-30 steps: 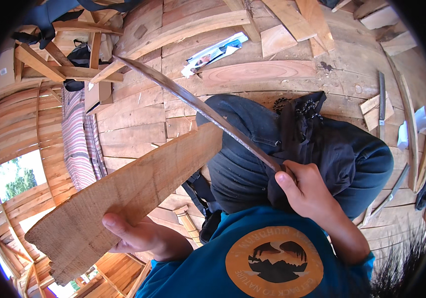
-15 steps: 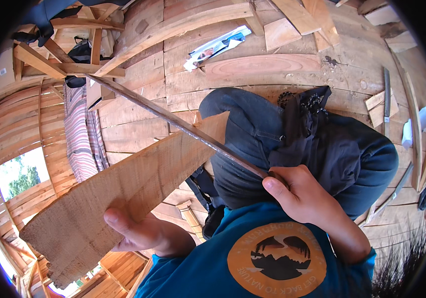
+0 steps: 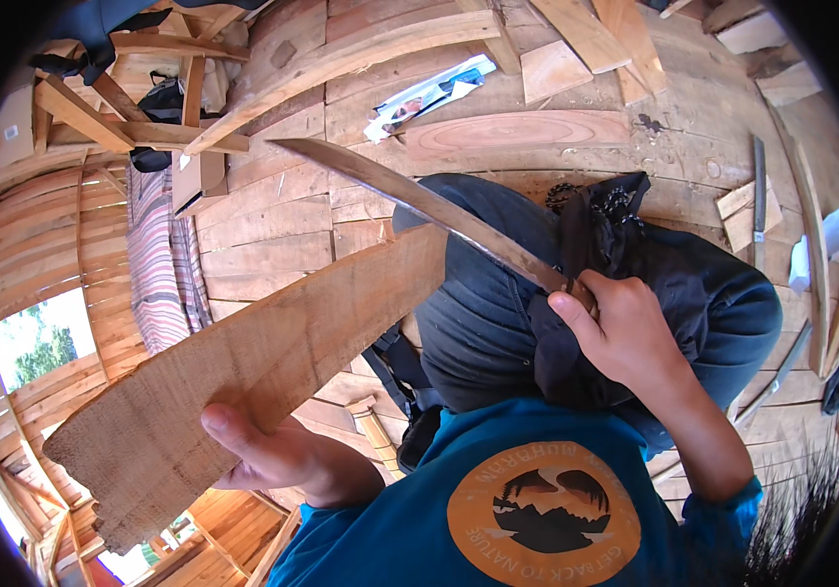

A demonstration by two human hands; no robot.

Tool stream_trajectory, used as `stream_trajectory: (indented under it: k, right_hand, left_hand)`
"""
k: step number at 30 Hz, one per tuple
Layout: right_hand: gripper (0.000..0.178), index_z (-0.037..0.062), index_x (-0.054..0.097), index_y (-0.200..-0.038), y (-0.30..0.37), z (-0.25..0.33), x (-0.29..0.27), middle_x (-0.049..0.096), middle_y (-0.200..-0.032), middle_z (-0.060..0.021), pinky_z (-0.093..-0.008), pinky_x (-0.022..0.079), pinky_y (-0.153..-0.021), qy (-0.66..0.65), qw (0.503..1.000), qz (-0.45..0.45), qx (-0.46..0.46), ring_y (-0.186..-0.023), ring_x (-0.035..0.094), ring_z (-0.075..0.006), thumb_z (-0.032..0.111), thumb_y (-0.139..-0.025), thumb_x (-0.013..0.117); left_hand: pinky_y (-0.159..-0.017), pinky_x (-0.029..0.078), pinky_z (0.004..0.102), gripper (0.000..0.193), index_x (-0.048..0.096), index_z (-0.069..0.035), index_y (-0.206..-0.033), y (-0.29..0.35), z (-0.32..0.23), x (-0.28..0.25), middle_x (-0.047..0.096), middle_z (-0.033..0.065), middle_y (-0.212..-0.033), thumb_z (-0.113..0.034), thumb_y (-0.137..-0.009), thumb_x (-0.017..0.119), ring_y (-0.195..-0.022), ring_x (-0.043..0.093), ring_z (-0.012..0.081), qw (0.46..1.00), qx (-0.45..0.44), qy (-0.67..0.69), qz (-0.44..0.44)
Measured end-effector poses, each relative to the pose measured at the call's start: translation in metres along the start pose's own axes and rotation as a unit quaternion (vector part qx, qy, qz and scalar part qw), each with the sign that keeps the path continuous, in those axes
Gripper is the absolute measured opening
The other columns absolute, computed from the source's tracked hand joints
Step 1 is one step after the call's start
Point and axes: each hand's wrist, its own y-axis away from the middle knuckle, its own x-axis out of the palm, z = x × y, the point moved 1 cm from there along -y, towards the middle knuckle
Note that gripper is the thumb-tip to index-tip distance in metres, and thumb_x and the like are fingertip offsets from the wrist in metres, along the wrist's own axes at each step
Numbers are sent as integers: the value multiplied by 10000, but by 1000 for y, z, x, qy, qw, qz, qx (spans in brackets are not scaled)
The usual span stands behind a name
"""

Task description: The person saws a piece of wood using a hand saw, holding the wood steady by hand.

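Swung forward and right since the earlier frame, my blade [image 3: 468, 231] now slants by the far end of the board [image 3: 243, 372], crosswise to its length. My right fingers [image 3: 617, 290] wrap the handle [image 3: 583, 295]; my left fingers [image 3: 227, 428] clasp the board nearer its jagged end.

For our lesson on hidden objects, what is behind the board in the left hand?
Floorboards and a trouser leg show beside the board. Part of the left hand is covered; anything fully behind cannot be seen.
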Motion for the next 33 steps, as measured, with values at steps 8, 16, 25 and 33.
stream_trajectory:
  k: [8, 16, 25, 33]
  right_hand:
    - [529, -20, 519, -674, 27, 26, 7, 445, -515, -119, -355, 378, -476, -332, 934, 123, 46, -448, 465, -205, 413, -977, 528]
    - [483, -16, 594, -710, 17, 27, 12, 526, -527, -168, -397, 440, -500, -251, 956, 139, 53, -490, 562, -345, 414, -930, 595]
    - [493, 32, 578, -708, -3, -1, 7, 601, -566, -164, -446, 506, -497, 136, 986, -83, -41, -556, 639, -360, 489, -890, 619]
    - [477, -25, 536, -696, 31, 3, 1, 463, -521, -178, -368, 393, -477, -201, 978, 13, 55, -456, 512, -321, 378, -946, 589]
  left_hand:
    - [-897, 538, 381, 521, 443, 46, -1322, 1, 4, 1, 597, 165, -1161, -158, -902, 675, -1028, 600, 230, 999, 5, -33, -9]
    - [-927, 537, 406, 532, 422, 53, -1343, 0, 3, 5, 580, 181, -1197, -115, -898, 663, -1064, 595, 246, 999, -32, -4, 11]
    - [-922, 537, 388, 501, 466, 25, -1326, -5, 2, -3, 609, 156, -1166, -96, -887, 675, -1043, 601, 230, 999, -38, 5, -2]
    - [-914, 538, 376, 453, 508, 45, -1267, -4, 4, -5, 618, 154, -1157, -92, -875, 690, -1022, 610, 218, 999, -32, -5, -12]
